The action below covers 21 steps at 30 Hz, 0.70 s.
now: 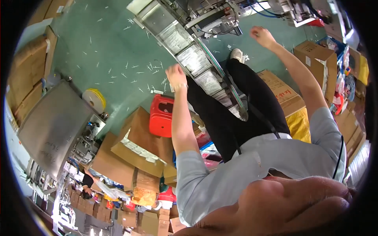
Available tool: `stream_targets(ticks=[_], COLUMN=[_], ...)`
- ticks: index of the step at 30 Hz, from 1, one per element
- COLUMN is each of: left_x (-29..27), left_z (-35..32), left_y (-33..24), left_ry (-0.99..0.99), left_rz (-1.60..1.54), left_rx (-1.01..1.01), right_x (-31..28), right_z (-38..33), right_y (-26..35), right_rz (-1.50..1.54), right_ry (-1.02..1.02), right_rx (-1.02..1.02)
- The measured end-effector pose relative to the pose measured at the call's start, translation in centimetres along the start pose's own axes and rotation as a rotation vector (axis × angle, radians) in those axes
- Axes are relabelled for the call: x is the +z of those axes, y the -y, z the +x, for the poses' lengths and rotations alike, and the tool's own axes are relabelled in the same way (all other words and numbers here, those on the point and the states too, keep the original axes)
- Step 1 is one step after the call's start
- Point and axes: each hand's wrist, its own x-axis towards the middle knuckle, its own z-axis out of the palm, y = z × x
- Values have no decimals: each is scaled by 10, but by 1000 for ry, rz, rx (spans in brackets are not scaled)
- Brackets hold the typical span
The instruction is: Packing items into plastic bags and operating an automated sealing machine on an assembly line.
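A narrow metal conveyor (164, 45) runs slantwise between my legs, split into compartments. White printed packets (193, 59) lie in several of them. My left hand (176, 77) is at the conveyor's left edge, next to the packets, with a band round the wrist. Its fingers are curled in, and whatever they may hold does not show. Out to the right, below the machine's metal parts (216, 23), my right hand (263, 37) hangs in the air, apart from the conveyor. Its fingers are bent closed too, and their inside is hidden.
A red plastic stool (160, 117) and an open carton (143, 135) stand at my left. Another carton (281, 89) and a yellow bag (298, 125) are by my right leg. White scraps (124, 74) litter the green floor. Farther left stands a metal-topped machine (53, 128); another person (87, 183) is beyond.
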Motion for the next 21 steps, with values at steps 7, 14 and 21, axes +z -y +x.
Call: stream_targets(ticks=[7, 14, 21], left_x=[51, 71, 77], left_z=[103, 111, 116], left_y=[8, 16, 22], left_ry=[513, 475, 467], left_rz=[439, 598, 574], left_rx=[223, 381, 375], right_x=[19, 16, 18], right_z=[27, 80, 103], right_y=[-76, -88, -102], right_rz=[-408, -617, -815], right_ry=[-104, -231, -477], right_rx=[-46, -107, -225])
